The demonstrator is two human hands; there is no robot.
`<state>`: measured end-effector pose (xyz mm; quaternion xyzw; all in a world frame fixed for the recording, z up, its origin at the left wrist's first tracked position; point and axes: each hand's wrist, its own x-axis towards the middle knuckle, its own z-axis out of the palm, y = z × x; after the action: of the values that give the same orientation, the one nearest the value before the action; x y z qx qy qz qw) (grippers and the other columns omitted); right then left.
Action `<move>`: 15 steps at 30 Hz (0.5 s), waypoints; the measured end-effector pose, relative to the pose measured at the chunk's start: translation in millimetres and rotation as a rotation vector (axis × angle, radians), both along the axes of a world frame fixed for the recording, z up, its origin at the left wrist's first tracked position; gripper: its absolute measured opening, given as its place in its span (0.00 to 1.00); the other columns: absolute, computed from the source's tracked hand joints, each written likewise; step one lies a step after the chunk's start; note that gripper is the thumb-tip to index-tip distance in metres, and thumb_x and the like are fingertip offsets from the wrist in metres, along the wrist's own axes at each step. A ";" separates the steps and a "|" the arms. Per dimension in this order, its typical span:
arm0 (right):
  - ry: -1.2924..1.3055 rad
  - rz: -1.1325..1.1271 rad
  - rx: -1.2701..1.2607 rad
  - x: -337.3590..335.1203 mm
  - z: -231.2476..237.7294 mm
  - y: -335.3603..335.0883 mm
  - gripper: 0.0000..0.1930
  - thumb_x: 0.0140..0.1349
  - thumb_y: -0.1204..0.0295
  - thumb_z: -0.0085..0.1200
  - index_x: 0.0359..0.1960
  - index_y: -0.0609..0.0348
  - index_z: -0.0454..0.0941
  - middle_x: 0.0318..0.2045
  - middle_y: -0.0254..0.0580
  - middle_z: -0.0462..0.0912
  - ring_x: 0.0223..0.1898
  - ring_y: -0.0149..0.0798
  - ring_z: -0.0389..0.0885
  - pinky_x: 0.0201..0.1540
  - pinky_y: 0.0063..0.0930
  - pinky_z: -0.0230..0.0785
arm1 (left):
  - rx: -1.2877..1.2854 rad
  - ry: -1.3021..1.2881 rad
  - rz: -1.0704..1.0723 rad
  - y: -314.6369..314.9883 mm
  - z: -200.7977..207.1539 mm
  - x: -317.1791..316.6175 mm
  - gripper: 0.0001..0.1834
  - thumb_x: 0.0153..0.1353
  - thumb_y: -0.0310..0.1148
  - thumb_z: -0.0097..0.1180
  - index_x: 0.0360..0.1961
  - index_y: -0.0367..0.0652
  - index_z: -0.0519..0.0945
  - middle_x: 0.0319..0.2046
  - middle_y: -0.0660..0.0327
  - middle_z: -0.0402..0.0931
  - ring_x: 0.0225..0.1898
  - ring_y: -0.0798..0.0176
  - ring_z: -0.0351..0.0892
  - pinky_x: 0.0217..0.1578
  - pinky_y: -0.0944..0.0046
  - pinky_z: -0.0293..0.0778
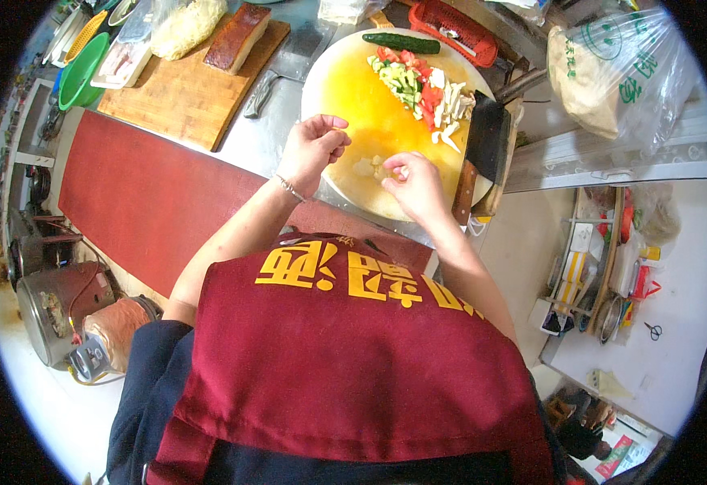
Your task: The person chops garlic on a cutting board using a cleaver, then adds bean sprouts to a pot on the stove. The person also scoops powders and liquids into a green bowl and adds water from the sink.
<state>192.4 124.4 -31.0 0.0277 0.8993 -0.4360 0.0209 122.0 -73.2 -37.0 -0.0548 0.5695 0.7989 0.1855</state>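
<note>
My left hand (315,152) hovers above the left edge of a round, yellow-stained cutting board (345,89), its fingers curled and pinched together; whatever they hold, if anything, is too small to make out. Near the front of the board my right hand (416,187) pinches a small pale piece, perhaps a garlic clove. Beside its fingertips lie several small pale pieces (366,167) like garlic. Farther back on the board are diced green vegetable (399,83), red pieces (430,103), white slices (456,103) and a whole cucumber (402,43). A cleaver (487,137) rests along the right edge, its wooden handle toward me.
At the far left a wooden board (168,105) bears a brown-topped block (238,36) and a bag of pale shreds (188,28). A green basin (83,73) stands beyond it. A red basket (454,32) sits behind the round board. A filled plastic bag (612,81) is at right.
</note>
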 end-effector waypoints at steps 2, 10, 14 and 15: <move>0.076 0.077 0.188 -6.3 -5.6 0.8 0.11 0.51 0.76 0.61 0.38 0.59 0.82 0.39 0.50 0.81 0.46 0.50 0.80 0.50 0.40 0.72 | 0.006 -0.019 -0.002 -2.9 -0.7 0.4 0.07 0.59 0.21 0.54 0.39 0.37 0.77 0.26 0.62 0.79 0.24 0.74 0.72 0.26 0.75 0.67; 0.148 0.203 0.335 -14.9 -2.0 -3.1 0.13 0.48 0.77 0.61 0.37 0.63 0.79 0.35 0.51 0.80 0.40 0.50 0.80 0.46 0.37 0.73 | -0.019 -0.051 -0.034 -10.3 4.3 6.3 0.07 0.60 0.22 0.53 0.40 0.39 0.77 0.27 0.62 0.77 0.24 0.73 0.70 0.26 0.76 0.66; -0.034 0.066 0.324 -21.1 -5.2 -0.3 0.12 0.48 0.76 0.61 0.36 0.63 0.79 0.28 0.48 0.80 0.30 0.44 0.82 0.36 0.33 0.75 | -0.064 -0.031 -0.101 -6.0 5.4 12.0 0.07 0.59 0.22 0.54 0.40 0.38 0.77 0.27 0.62 0.78 0.23 0.73 0.70 0.25 0.75 0.66; -0.118 -0.016 0.151 -20.9 3.8 1.0 0.09 0.50 0.76 0.61 0.34 0.64 0.79 0.23 0.42 0.80 0.24 0.36 0.80 0.29 0.28 0.73 | -0.076 -0.027 -0.122 -4.7 5.2 13.7 0.07 0.59 0.22 0.54 0.40 0.38 0.77 0.27 0.62 0.78 0.23 0.74 0.70 0.25 0.75 0.66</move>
<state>171.4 125.5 -27.2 0.0618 0.9265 -0.3649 0.0681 135.7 -78.0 -31.8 -0.0379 0.5992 0.7631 0.2392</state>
